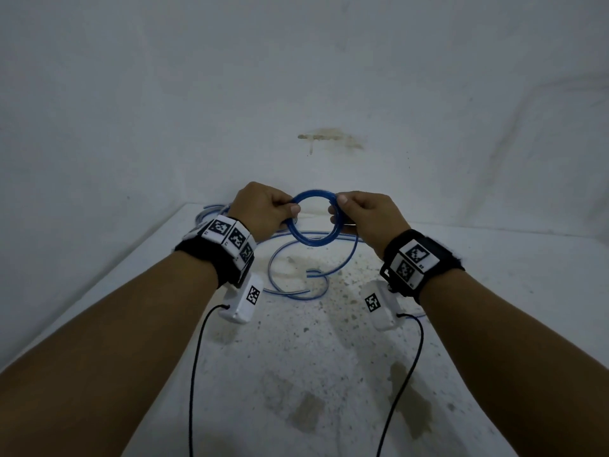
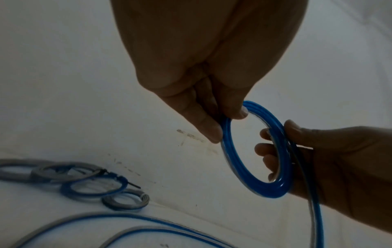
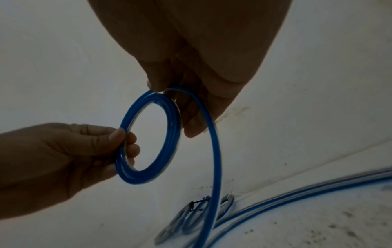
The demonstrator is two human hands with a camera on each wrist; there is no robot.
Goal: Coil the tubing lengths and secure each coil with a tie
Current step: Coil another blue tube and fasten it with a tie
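A small coil of blue tubing (image 1: 313, 242) is held upright in the air between both hands, above the table. My left hand (image 1: 280, 209) pinches the coil's left side with thumb and fingers (image 2: 212, 132). My right hand (image 1: 349, 212) grips the right side, fingers curled through the ring (image 3: 191, 124). The coil (image 2: 265, 191) (image 3: 135, 179) has several turns. A loose tail of tubing (image 1: 355, 258) (image 3: 216, 159) drops from my right hand (image 2: 318, 159) to the table and curls there. No tie shows on this coil.
Several finished coils (image 2: 93, 193) (image 3: 191, 218) lie at the table's back left by the wall, one with a black tie (image 2: 131, 184). More loose tubing (image 3: 297, 193) runs across the stained white table (image 1: 313, 357). The table's left edge (image 1: 99, 291) is close.
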